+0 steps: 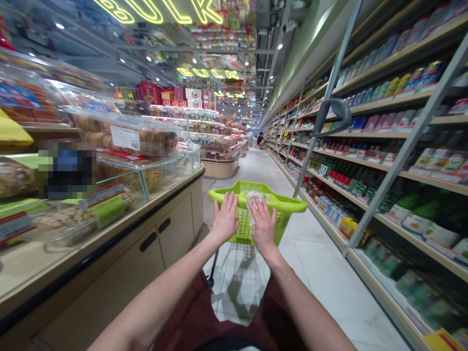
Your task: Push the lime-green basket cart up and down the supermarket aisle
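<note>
Lime-green plastic makes up the wheeled basket [288,202], which stands mid-aisle on the pale tiled floor [321,273], just ahead of the person. Both hands rest on its near rim. The left hand [224,219] lies flat, fingers spread and straight, gripping nothing. The right hand [262,222] is flat too, its fingers laid over a crumpled white wad [253,197], perhaps paper or tissue, pressing it against the rim rather than closing round it.

To the left runs a wooden counter [109,229] with clear bins of baked goods. To the right are long shelves [402,175] of bottles and tins, with slanted grey ladder rails [321,165] leaning out towards the aisle. A person [260,140] crouches far down by the shelves.

Flat palms give little hold for steering, so it seems wise to push evenly with both hands, keeping the basket centred between the counter and the rails. The wad looks loosely pinned and could slip into the basket or onto the floor if the right hand lifts.
</note>
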`<state>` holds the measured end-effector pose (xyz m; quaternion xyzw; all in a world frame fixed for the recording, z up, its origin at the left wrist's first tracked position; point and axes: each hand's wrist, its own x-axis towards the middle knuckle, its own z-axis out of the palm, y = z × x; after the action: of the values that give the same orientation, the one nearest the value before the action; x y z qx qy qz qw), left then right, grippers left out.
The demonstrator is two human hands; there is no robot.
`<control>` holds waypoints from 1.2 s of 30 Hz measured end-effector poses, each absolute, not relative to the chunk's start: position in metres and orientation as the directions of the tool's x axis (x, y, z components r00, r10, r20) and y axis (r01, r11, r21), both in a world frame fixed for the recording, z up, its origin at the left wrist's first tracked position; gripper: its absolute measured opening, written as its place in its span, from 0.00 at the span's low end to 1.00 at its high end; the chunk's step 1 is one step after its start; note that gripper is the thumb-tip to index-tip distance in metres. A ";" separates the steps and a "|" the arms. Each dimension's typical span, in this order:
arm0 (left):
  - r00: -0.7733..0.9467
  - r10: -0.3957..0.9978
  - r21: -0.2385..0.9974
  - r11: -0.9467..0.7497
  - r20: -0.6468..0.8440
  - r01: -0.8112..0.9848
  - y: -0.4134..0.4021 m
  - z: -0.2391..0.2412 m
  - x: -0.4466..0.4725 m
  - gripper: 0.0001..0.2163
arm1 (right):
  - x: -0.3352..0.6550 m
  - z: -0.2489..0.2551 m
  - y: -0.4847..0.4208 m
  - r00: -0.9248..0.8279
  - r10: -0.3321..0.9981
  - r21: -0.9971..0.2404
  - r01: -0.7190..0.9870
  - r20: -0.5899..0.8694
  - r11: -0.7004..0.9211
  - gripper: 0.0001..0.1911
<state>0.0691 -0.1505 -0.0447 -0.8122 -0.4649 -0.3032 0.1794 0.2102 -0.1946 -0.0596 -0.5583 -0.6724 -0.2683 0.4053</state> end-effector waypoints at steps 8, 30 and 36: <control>0.386 0.643 0.001 -0.515 0.661 0.857 -0.155 -0.045 0.068 0.31 | 0.234 -0.058 -0.198 0.014 0.518 -0.123 0.977 0.855 0.176 0.29; 0.308 0.745 0.741 -0.653 0.592 0.158 -0.205 -0.011 0.101 0.23 | 0.163 -0.017 -0.247 0.445 0.886 -0.633 -0.650 0.132 0.420 0.16; 0.325 0.807 0.814 -0.559 0.493 0.156 -0.204 -0.027 0.114 0.20 | 0.174 -0.017 -0.247 0.477 0.871 -0.581 -0.679 0.115 0.449 0.16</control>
<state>0.1136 -0.2037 -0.0272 -0.7402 -0.3252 -0.4815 -0.3384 0.1741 -0.2467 -0.0169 -0.2360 -0.2035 0.4691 0.8264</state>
